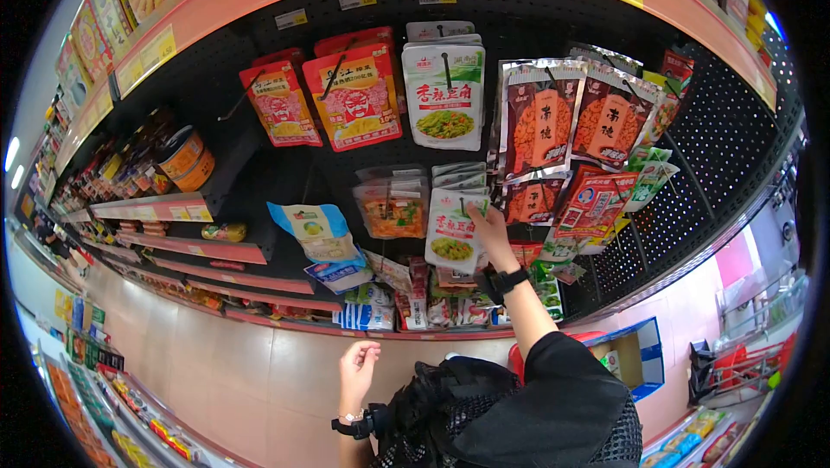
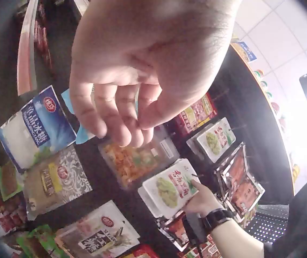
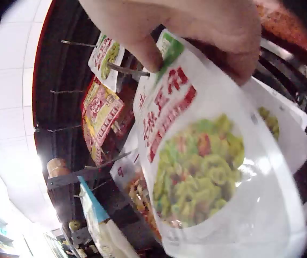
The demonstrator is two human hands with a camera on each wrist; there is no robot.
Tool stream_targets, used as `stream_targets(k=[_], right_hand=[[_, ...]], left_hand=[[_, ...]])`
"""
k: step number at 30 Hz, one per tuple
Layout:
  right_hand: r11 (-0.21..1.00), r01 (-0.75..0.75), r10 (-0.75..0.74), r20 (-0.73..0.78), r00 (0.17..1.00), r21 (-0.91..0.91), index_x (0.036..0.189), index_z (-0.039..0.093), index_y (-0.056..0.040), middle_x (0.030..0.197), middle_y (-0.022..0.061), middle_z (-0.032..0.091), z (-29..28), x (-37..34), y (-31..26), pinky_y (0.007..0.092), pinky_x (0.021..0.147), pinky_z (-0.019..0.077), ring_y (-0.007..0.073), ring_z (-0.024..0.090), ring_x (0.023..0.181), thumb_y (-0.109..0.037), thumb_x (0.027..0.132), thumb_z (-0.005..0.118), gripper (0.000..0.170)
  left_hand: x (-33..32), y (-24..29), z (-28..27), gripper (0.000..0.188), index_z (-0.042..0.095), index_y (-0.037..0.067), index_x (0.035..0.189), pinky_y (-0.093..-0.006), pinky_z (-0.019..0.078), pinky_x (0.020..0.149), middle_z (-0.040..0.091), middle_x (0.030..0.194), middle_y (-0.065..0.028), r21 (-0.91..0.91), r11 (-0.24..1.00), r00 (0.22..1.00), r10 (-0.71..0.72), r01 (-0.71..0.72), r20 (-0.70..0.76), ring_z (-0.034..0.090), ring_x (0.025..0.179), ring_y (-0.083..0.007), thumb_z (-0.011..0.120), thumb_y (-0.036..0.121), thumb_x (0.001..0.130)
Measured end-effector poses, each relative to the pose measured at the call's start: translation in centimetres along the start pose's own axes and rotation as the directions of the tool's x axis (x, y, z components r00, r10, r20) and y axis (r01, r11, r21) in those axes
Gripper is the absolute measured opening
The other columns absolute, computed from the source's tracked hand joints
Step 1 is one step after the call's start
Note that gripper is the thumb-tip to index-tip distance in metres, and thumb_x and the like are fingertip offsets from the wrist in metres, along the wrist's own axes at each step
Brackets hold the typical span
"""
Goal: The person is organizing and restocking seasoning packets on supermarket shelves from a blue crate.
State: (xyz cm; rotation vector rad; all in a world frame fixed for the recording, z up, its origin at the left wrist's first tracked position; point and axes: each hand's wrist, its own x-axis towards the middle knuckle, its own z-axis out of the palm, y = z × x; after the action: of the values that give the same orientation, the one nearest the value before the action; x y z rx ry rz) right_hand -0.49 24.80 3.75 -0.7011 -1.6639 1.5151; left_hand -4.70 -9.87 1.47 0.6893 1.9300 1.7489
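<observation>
My right hand [image 1: 493, 239] pinches the top corner of a white food packet [image 1: 453, 248] on the lower row of hooks. In the right wrist view, the thumb lies on the packet's front beside the metal hook [image 3: 125, 70], and the other fingers are behind it. Green, ring-shaped vegetable pieces are pictured on this packet [image 3: 202, 166]. Several like it hang behind. My left hand [image 1: 356, 369] is held low in front of my body, fingers loosely curled around nothing. The left wrist view shows that hand [image 2: 148, 59] above the hanging packets.
Red packets [image 1: 356, 96] and white ones [image 1: 443, 96] hang on the row above. Brown foil packets [image 1: 540, 118] crowd the right side. Left of my right hand are clear packs of orange food [image 1: 391, 209] and a blue-and-white bag [image 1: 316, 230]. A blue-edged box [image 1: 647, 360] stands behind my right arm.
</observation>
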Motion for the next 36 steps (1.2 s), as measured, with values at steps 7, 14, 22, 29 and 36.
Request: stream_targets(k=[7,14,22,29,36], right_hand=[[0.939,0.068,-0.056,0.044,0.997,-0.338,0.103,0.046,0.0052,0.097,0.0175,0.053,-2.7,-2.9,0.0,0.0315,0.075,0.0400,0.0253,0.051,0.090,-0.020,0.078,0.050,0.036],[0.832,-0.144,0.298,0.214,0.930,-0.536,0.093,0.054,0.0020,0.086,0.0103,0.058,-10.9,-14.9,1.8,0.0271,0.074,0.0407,0.0155,0.052,0.083,-0.020,0.079,0.048,0.027],[0.821,-0.436,0.375,-0.228,0.899,-0.369,0.088,0.056,-0.0004,0.078,0.0089,0.058,-15.9,-30.7,0.7,0.0294,0.068,0.0427,0.0169,0.054,0.073,-0.017,0.078,0.048,0.021],[0.822,-0.527,0.355,-0.526,0.773,-0.219,0.088,0.054,0.0017,0.081,0.0062,0.056,-24.4,-41.0,2.3,0.0259,0.072,0.0426,0.0132,0.052,0.077,-0.013,0.081,0.046,0.018],[0.771,-0.582,0.280,-0.684,0.674,-0.258,0.093,0.052,0.0015,0.085,0.0096,0.056,-30.8,-43.9,3.5,0.0275,0.074,0.0425,0.0161,0.053,0.080,-0.013,0.078,0.048,0.021]], left_hand=[[0.4,-0.3,1.0,0.011,0.053,-0.002,0.087,-0.0213,0.0449,0.065,0.056,0.080,-0.0066,-0.034,0.999,0.996,-0.031,0.034,0.085,0.054,0.073,-0.0105,0.047,0.003,0.080],[0.2,0.3,1.6,0.010,0.054,-0.001,0.085,-0.0201,0.0438,0.065,0.057,0.081,-0.0059,-0.004,1.000,0.966,-0.012,0.014,0.260,0.053,0.072,-0.0089,0.047,0.004,0.081],[-1.7,-1.6,6.6,0.011,0.055,0.001,0.086,-0.0191,0.0434,0.063,0.057,0.078,-0.0018,-0.041,0.998,0.812,-0.010,0.042,0.583,0.053,0.070,-0.0070,0.047,0.006,0.082],[-4.1,-0.8,12.6,0.010,0.055,0.000,0.085,-0.0194,0.0424,0.063,0.056,0.077,-0.0016,0.037,0.999,0.685,-0.027,0.000,0.728,0.052,0.070,-0.0068,0.047,0.005,0.081],[-5.0,-0.9,18.6,0.010,0.056,0.000,0.083,-0.0185,0.0413,0.062,0.056,0.075,-0.0010,0.131,0.991,0.672,-0.090,-0.012,0.735,0.051,0.068,-0.0061,0.046,0.003,0.081]])
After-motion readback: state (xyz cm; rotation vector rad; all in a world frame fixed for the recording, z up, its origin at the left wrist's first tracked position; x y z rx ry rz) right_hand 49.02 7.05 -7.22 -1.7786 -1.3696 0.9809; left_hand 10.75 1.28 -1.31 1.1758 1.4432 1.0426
